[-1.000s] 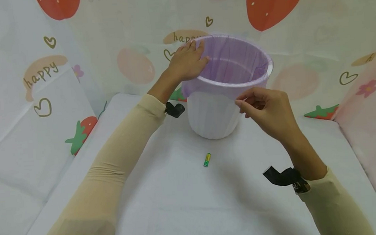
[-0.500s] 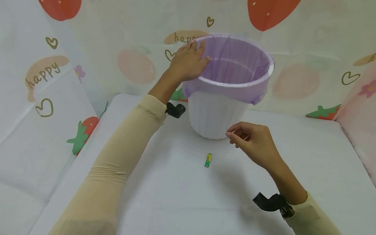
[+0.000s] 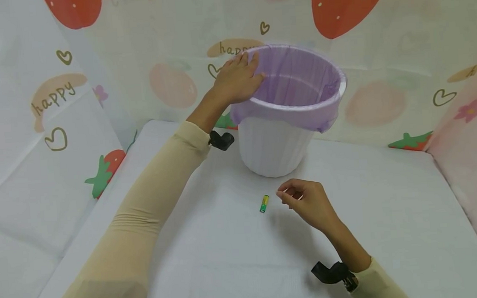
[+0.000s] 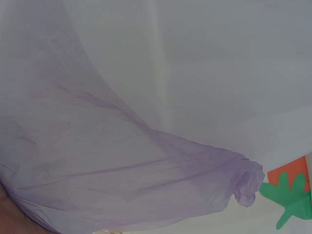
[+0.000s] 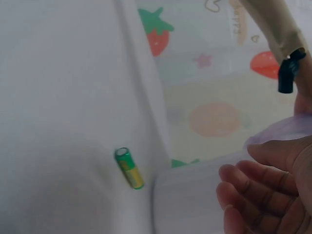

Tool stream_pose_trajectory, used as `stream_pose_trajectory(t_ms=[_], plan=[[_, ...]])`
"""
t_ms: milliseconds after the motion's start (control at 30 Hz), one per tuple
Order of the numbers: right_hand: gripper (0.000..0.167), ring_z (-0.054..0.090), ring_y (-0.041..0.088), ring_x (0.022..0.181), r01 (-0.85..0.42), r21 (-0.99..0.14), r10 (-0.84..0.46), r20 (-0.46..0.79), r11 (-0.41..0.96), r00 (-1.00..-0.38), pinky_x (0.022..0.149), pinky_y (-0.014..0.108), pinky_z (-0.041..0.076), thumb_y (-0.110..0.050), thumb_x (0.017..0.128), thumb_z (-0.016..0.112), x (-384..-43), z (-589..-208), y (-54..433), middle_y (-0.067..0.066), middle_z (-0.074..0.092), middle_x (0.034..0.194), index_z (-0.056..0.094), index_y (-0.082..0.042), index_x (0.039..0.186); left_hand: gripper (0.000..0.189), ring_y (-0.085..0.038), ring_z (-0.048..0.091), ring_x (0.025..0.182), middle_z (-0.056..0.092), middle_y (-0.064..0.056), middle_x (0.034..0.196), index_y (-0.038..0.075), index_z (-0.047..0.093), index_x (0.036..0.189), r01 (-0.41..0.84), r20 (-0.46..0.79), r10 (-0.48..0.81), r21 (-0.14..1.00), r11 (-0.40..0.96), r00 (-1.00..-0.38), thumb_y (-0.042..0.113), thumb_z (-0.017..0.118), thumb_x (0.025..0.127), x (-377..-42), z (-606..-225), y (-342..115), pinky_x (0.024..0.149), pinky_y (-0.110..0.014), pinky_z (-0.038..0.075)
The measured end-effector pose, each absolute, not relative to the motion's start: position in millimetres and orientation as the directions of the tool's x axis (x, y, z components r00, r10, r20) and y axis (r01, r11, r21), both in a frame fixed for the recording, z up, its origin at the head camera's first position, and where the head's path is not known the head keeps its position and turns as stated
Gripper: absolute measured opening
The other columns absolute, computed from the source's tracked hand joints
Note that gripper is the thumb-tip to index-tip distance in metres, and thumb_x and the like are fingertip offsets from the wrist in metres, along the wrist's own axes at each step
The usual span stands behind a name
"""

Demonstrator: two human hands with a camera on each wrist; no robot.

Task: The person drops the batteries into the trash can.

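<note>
A white ribbed bin point(image 3: 273, 146) stands towards the back of the table, lined with a thin purple plastic bag point(image 3: 290, 116) folded out over its rim. My left hand point(image 3: 237, 80) rests on the left side of that rim with its fingers spread straight. In front of the bin a small green and yellow battery point(image 3: 264, 203) lies on the white cloth. Just right of the battery hovers my right hand point(image 3: 309, 204), loosely curled and holding nothing. The right wrist view shows the battery point(image 5: 129, 168) apart from the fingertips. Bag film point(image 4: 97, 165) fills much of the left wrist view.
The table point(image 3: 213, 257) is covered in white cloth. Behind it hangs a printed sheet point(image 3: 123, 41) with strawberries and lettering, close to the bin's back. A pink-tinted sheet point(image 3: 472, 160) borders the right side.
My right hand has come down from the bin's right front rim towards the battery, moving left and nearer. The left hand, the bin and the battery have stayed in place.
</note>
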State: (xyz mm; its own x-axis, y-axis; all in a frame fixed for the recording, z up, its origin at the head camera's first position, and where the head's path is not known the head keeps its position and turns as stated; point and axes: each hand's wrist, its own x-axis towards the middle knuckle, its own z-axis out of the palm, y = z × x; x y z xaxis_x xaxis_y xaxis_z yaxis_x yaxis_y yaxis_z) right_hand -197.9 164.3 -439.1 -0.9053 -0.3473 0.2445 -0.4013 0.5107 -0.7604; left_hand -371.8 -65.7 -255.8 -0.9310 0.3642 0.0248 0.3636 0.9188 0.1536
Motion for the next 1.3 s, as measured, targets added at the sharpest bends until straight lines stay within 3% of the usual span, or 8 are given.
stream_pose_trajectory(t_ms=[367, 700, 1033, 1300], plan=[[0.017, 0.063, 0.01, 0.069, -0.346, -0.61, -0.356, 0.11, 0.713, -0.928, 0.054, 0.028, 0.05, -0.03, 0.094, 0.074, -203.2, -474.0, 153.1, -0.002, 0.073, 0.082, 0.077, -0.013, 0.098, 0.07, -0.031, -0.004, 0.156, -0.001, -0.019, 0.168, 0.009, -0.003, 0.163, 0.361, 0.035, 0.361, 0.154, 0.92, -0.932, 0.049, 0.016, 0.108, -371.4, -255.4, -68.4, 0.126, -0.044, -0.001], [0.026, 0.054, 0.012, 0.057, -0.255, -0.571, -0.298, 0.018, 0.78, -0.954, 0.049, 0.028, 0.045, -0.034, 0.096, 0.071, -209.0, -488.7, 143.3, -0.003, 0.064, 0.069, 0.075, -0.009, 0.091, 0.069, -0.031, -0.003, 0.156, 0.001, -0.02, 0.168, 0.008, 0.001, 0.163, 0.37, 0.047, 0.367, 0.149, 0.917, -0.929, 0.047, 0.018, 0.109, -370.6, -254.3, -68.7, 0.126, -0.045, 0.0], [0.036, 0.055, 0.014, 0.058, -0.189, -0.522, -0.229, -0.012, 0.832, -0.973, 0.048, 0.028, 0.044, -0.042, 0.092, 0.074, -214.6, -494.4, 131.8, 0.0, 0.064, 0.07, 0.073, -0.008, 0.081, 0.069, -0.03, -0.005, 0.156, -0.001, -0.019, 0.168, 0.009, -0.001, 0.163, 0.361, 0.033, 0.361, 0.159, 0.919, -0.932, 0.049, 0.013, 0.108, -369.9, -254.0, -68.6, 0.126, -0.044, -0.002], [0.039, 0.048, 0.013, 0.055, -0.193, -0.475, -0.224, -0.011, 0.859, -0.974, 0.045, 0.026, 0.037, -0.041, 0.088, 0.079, -214.5, -496.5, 124.5, -0.001, 0.054, 0.062, 0.06, -0.011, 0.072, 0.069, -0.03, -0.005, 0.156, -0.002, -0.019, 0.168, 0.01, -0.003, 0.163, 0.362, 0.031, 0.362, 0.157, 0.919, -0.932, 0.049, 0.012, 0.108, -370.8, -254.3, -69.3, 0.126, -0.044, -0.002]])
